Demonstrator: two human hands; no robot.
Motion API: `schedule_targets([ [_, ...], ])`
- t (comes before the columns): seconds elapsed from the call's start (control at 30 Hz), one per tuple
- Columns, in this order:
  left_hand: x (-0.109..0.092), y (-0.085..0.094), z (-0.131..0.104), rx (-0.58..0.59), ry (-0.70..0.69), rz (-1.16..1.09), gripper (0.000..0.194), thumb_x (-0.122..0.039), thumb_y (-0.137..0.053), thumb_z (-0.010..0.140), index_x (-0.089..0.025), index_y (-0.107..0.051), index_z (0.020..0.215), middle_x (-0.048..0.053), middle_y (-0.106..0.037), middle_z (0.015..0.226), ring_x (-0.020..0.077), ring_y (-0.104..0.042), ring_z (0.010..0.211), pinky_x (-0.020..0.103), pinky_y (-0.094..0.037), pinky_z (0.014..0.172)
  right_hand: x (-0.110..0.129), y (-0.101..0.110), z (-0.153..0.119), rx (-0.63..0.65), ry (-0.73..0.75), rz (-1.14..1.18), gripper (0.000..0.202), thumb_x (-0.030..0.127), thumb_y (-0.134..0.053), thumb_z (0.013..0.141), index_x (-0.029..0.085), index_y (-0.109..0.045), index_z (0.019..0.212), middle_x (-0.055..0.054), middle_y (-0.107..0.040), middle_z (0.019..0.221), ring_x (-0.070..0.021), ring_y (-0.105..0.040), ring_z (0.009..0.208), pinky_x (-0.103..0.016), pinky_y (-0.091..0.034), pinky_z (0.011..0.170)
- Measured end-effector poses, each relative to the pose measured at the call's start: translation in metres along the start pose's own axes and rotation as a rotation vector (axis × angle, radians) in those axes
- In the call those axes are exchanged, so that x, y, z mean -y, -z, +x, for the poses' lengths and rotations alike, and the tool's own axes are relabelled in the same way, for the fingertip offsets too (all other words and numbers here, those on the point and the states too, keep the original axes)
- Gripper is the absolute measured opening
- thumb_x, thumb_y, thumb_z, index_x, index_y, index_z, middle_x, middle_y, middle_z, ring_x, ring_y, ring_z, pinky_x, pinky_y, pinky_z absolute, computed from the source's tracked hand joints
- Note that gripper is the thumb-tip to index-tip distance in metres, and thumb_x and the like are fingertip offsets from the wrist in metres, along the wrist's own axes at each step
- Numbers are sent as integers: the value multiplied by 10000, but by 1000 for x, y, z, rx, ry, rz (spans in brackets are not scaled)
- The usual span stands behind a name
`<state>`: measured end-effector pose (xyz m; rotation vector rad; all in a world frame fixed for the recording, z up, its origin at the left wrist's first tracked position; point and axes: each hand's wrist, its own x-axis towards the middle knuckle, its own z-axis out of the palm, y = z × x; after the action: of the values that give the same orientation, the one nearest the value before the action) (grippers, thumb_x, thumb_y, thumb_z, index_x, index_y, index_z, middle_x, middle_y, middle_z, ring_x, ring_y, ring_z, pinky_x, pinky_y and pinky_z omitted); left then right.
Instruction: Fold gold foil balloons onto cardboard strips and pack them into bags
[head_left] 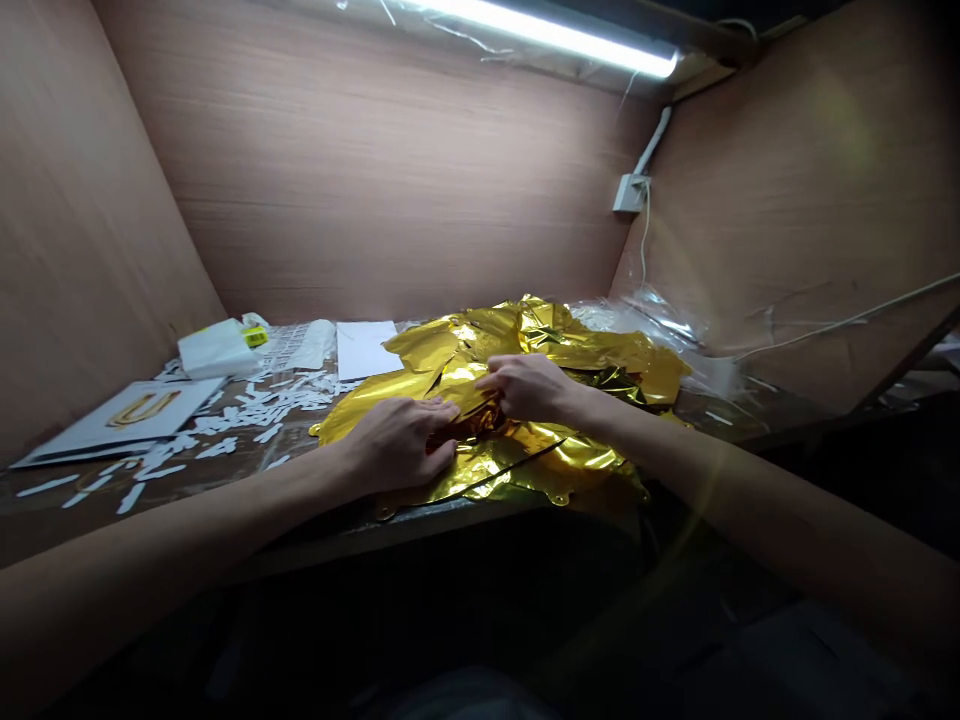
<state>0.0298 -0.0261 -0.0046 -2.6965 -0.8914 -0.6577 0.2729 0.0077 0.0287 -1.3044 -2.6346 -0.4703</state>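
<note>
your left hand (397, 440) is palm-down on the near left part of the flat gold foil balloons (450, 378), fingers out, thumb spread away from them; not gripping. your right hand (529, 388) is curled closed on a fold of foil near mid-pile, slightly farther out than the left. foil shows between both hands, beyond them and on the near side, down to the front edge of the table (217, 470). can't tell how many layers; heap is creased and overlapping.

left of your left hand: loose white strips (255, 405) scattered, then a card with a gold u on it (142, 408). white sheet (365, 348) sits just past the pile's left side. clear plastic film (667, 320) is at the pile's far right. lit tube lamp (562, 35) overhead.
</note>
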Motion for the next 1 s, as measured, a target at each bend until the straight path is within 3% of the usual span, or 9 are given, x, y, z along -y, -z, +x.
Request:
schedule_targets([
  [0.07,2,0,0,61,26,19,300,-335,-576,906,-220,-757,1117,75,-791,914,239,-740,797,328,-554,754,4,-9,-2,-224,-215,149,373,202,-538,885,217,-726,1207,-100,-638,1052,-221,-580,922,-313,-424,754],
  [0.13,1,1,1,79,26,40,274,-350,-563,923,-224,-778,1037,67,-779,806,221,-724,713,306,-535,697,6,-19,-3,-348,-378,271,497,210,-576,837,188,-652,1328,-116,-616,1106,-245,-565,1005,-324,-454,817],
  [0.27,-3,5,4,84,17,59,275,-362,-553,936,-228,-793,961,73,-781,801,227,-728,746,307,-532,703,0,-30,-7,-257,-463,309,676,86,-583,731,83,-546,1406,-135,-642,1065,-238,-568,952,-313,-459,825],
  [0.37,-5,6,5,104,30,58,283,-368,-558,933,-225,-802,955,79,-785,813,239,-734,760,321,-537,706,-9,-31,-13,-173,-381,188,603,44,-550,766,69,-578,1367,-149,-649,1048,-236,-576,910,-308,-441,795],
  [0.5,-6,6,5,109,29,59,288,-360,-556,940,-217,-804,968,86,-790,828,244,-741,779,328,-544,727,-20,-27,-23,1,-149,93,544,44,-488,853,205,-653,1346,-120,-623,1112,-197,-596,837,-295,-429,737],
  [0.67,-4,6,5,110,-7,67,291,-337,-535,959,-223,-803,966,82,-803,893,236,-747,792,334,-560,760,-40,0,-23,173,92,223,556,113,-636,806,287,-697,1330,-92,-613,1268,-246,-582,1127,-357,-433,985],
  [0.73,-4,6,5,110,-9,69,286,-341,-542,959,-229,-805,966,79,-804,898,234,-752,802,330,-565,766,-42,14,-19,171,115,295,523,180,-699,792,285,-717,1304,-90,-597,1356,-271,-558,1186,-393,-420,1026],
  [0.83,-5,7,5,118,-13,64,286,-336,-543,960,-234,-809,972,78,-806,917,236,-760,818,330,-572,777,-31,19,-11,73,114,429,405,193,-627,880,267,-747,1259,-82,-674,1249,-213,-614,1007,-340,-456,928],
  [1.0,-2,8,5,101,-35,18,260,-311,-557,956,-256,-805,1013,59,-809,931,228,-763,847,312,-578,785,-16,-9,-5,74,120,372,311,329,-618,968,243,-775,1222,-95,-689,980,-191,-589,882,-296,-431,863],
])
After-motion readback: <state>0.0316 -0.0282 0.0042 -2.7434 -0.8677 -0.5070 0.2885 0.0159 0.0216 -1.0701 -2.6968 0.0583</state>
